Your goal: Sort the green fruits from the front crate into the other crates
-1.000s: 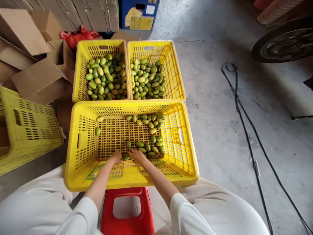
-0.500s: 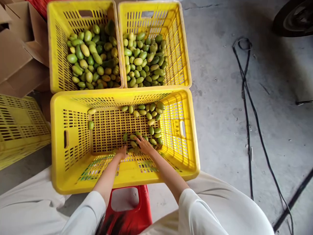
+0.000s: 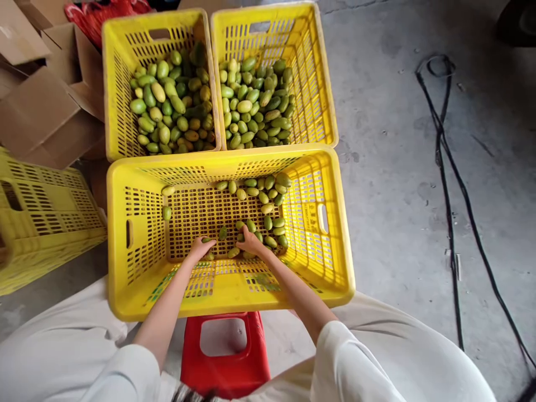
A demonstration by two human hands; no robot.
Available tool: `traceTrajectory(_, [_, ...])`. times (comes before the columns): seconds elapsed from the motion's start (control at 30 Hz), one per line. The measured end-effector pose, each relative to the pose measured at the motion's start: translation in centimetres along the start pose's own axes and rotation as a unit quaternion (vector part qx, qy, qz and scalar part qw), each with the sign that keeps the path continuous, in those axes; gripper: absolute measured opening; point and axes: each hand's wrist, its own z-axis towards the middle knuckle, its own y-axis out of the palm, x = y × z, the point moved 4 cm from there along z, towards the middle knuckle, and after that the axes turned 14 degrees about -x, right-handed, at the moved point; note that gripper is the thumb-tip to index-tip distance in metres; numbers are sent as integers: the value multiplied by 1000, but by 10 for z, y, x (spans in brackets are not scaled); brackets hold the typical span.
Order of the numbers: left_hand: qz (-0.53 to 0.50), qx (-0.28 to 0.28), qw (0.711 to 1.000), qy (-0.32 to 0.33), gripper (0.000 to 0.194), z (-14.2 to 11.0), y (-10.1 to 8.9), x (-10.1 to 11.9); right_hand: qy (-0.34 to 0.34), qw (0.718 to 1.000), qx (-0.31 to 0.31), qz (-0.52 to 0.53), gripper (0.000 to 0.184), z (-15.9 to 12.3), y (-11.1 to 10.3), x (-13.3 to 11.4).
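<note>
Both my hands reach down into the near yellow crate (image 3: 125, 279), which sits on a red stool (image 3: 226, 357). My left hand (image 3: 201, 247) is curled round a small green fruit near the crate's floor. My right hand (image 3: 250, 243) is cupped over green fruits (image 3: 268, 209) heaped in the crate's right half; what it grips is hidden. Two loose fruits (image 3: 167, 212) lie near the crate's left wall.
Two more yellow crates stand behind, the left crate (image 3: 113, 100) and the right crate (image 3: 326, 95), both heaped with green and yellowish fruit. Cardboard boxes (image 3: 42, 111) and another yellow crate (image 3: 46, 223) are at left. Black cables (image 3: 448, 184) run over the concrete floor at right.
Both hands moved further into the crate, away from its near wall. The left hand has closed on a fruit. The camera tilted down and shifted, so the crates sit differently in view.
</note>
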Motion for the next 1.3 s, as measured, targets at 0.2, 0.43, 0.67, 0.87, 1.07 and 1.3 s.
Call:
traceTrajectory(0.2, [-166,-23,977,134,30,-63,-1,73,-119,961,9,248,30,-22,-12,-83])
traceTrajectory(0.43, [-339,-186,896,218,20,-181,17,146,-210,865,-164,426,23,-97,-10,-187])
traceTrajectory(0.67, [-258,-214,899,283,23,-230,28,131,-224,843,-133,472,32,-169,5,-200])
traceTrajectory(0.87, [-238,-143,922,271,24,-221,29,116,-167,829,-113,522,29,-169,21,-184])
traceTrajectory(1.07, [-310,-155,900,265,21,-225,33,124,-195,820,-107,527,32,-162,16,-192])
traceTrajectory(1.3, [-301,-173,891,293,27,-234,35,136,-219,827,-99,508,21,-174,16,-205])
